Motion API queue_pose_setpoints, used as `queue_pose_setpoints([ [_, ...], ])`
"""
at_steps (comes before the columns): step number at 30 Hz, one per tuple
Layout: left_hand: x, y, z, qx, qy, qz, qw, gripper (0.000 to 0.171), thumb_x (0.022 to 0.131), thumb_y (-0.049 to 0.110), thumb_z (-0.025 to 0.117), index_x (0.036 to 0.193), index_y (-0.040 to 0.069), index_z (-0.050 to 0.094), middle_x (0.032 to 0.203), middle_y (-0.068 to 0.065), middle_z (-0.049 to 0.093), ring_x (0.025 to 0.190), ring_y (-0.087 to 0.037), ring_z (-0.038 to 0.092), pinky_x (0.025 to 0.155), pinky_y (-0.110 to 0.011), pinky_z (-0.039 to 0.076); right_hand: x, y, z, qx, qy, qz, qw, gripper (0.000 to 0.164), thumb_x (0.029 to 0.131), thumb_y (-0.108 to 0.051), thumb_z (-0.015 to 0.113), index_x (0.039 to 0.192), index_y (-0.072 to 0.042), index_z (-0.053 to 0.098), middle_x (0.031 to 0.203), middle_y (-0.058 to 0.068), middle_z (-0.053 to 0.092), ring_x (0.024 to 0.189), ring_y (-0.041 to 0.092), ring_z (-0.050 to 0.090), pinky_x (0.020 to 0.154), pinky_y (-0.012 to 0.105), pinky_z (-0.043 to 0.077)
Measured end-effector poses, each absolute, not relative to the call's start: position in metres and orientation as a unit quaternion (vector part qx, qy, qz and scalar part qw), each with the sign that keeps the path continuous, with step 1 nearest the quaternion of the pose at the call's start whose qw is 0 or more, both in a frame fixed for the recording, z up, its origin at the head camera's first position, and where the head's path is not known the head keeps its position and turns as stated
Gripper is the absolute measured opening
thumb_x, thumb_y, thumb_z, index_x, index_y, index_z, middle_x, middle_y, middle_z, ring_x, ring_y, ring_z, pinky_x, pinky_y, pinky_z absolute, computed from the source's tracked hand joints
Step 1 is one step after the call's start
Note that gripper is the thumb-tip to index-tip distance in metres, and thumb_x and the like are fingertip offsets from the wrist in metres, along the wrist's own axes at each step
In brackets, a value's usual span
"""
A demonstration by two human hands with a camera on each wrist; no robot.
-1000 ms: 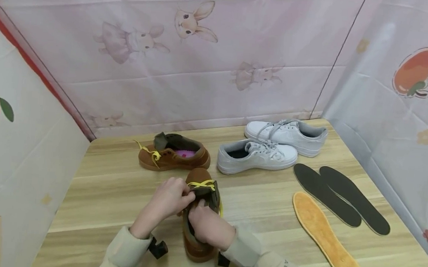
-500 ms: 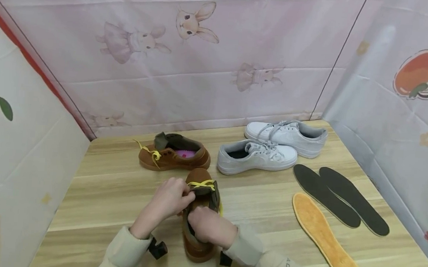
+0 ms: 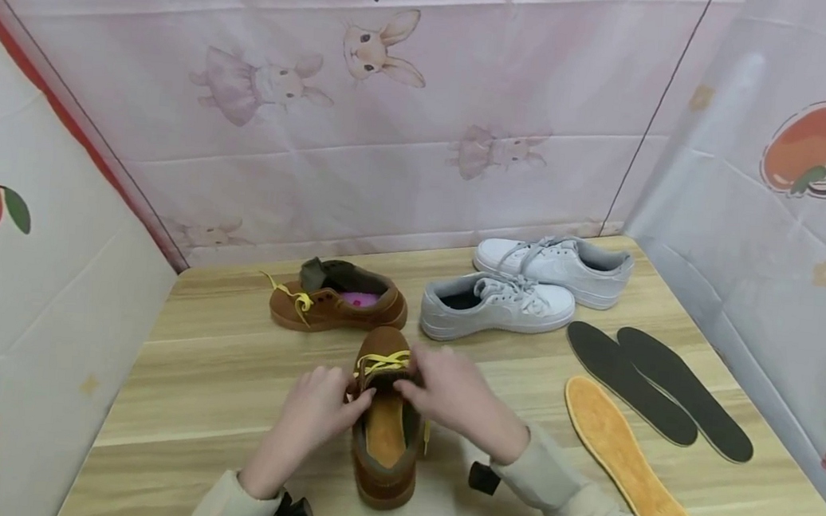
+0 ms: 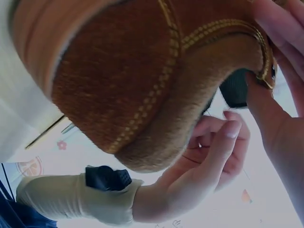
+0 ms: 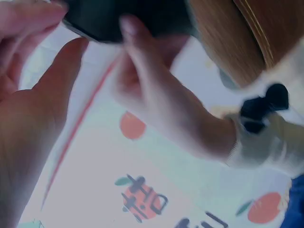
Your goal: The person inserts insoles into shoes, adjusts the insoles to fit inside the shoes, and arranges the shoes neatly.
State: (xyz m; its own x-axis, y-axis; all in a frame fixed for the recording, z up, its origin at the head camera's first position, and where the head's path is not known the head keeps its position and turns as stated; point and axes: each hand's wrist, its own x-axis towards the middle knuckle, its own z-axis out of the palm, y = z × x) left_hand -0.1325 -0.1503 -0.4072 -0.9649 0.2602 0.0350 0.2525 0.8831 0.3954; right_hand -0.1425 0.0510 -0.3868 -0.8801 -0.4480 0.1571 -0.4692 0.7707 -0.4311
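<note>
A brown suede shoe (image 3: 384,489) with yellow laces (image 3: 386,361) stands on the table, toe away from me. An orange insole (image 3: 385,433) lies flat inside it. My left hand (image 3: 315,407) grips the left edge of the shoe opening, its thumb at the inner side. At the right side of the laces, my right hand (image 3: 457,393) has its thumb and fingers around the edge of the dark tongue (image 5: 109,21); its fingertips are partly hidden in the head view. The left wrist view shows the shoe's heel side and stitching (image 4: 142,114) close up.
Another brown shoe (image 3: 337,310) with a pink insole (image 3: 360,298) stands behind. Two white sneakers (image 3: 495,316) sit at the back right. On the right lie two black insoles (image 3: 630,385) and a loose orange insole (image 3: 629,465). Printed cloth walls (image 3: 390,176) surround the table.
My right hand has come out of the shoe and moved up to the tongue and lace area, uncovering the orange insole. My left hand stays at the left edge, slightly lower.
</note>
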Motion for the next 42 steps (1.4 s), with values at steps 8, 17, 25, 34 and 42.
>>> queue_pose_setpoints([
  [8,-0.13,-0.145,-0.415,0.109,0.971,0.214,0.015,0.041,0.081,0.023,0.062,0.047,0.016,0.042,0.044,0.008,0.035,0.039,-0.008,0.033,0.039,-0.025,0.028,-0.155,0.072,-0.405,0.185,-0.95,0.242,-0.073,0.053,0.089,-0.052,0.054,0.051,-0.016,0.05,0.047,-0.006,0.044,0.045,0.013,0.043,0.043,0.029,0.035],
  [17,-0.131,-0.142,-0.417,0.132,0.97,0.204,0.003,0.038,0.084,0.02,0.06,0.05,0.016,0.043,0.045,0.006,0.038,0.038,-0.008,0.034,0.038,-0.024,0.029,-0.15,0.06,-0.423,0.217,-0.923,0.285,-0.139,0.042,0.094,-0.034,0.049,0.055,-0.018,0.043,0.051,-0.006,0.04,0.043,0.01,0.039,0.042,0.027,0.033],
  [25,-0.127,-0.142,-0.42,0.134,0.971,0.198,-0.014,0.04,0.083,0.02,0.06,0.049,0.016,0.041,0.046,0.007,0.036,0.04,-0.008,0.034,0.039,-0.025,0.029,-0.149,0.056,-0.426,0.22,-0.924,0.285,-0.13,0.037,0.091,-0.026,0.049,0.056,-0.016,0.045,0.052,-0.004,0.042,0.044,0.011,0.04,0.043,0.027,0.034],
  [34,-0.125,-0.143,-0.427,0.115,0.971,0.207,-0.021,0.039,0.085,0.022,0.057,0.05,0.017,0.04,0.048,0.004,0.039,0.042,-0.011,0.036,0.041,-0.028,0.03,-0.15,0.053,-0.433,0.208,-0.929,0.289,-0.104,0.033,0.083,-0.026,0.055,0.053,-0.016,0.046,0.051,-0.005,0.042,0.041,0.01,0.039,0.039,0.026,0.034],
  [42,-0.12,-0.143,-0.433,0.103,0.972,0.211,-0.013,0.04,0.087,0.021,0.055,0.05,0.016,0.041,0.048,0.003,0.039,0.043,-0.012,0.037,0.042,-0.028,0.031,-0.147,0.051,-0.437,0.214,-0.925,0.298,-0.097,0.035,0.084,-0.023,0.055,0.051,-0.017,0.043,0.049,-0.007,0.039,0.039,0.008,0.037,0.038,0.025,0.033],
])
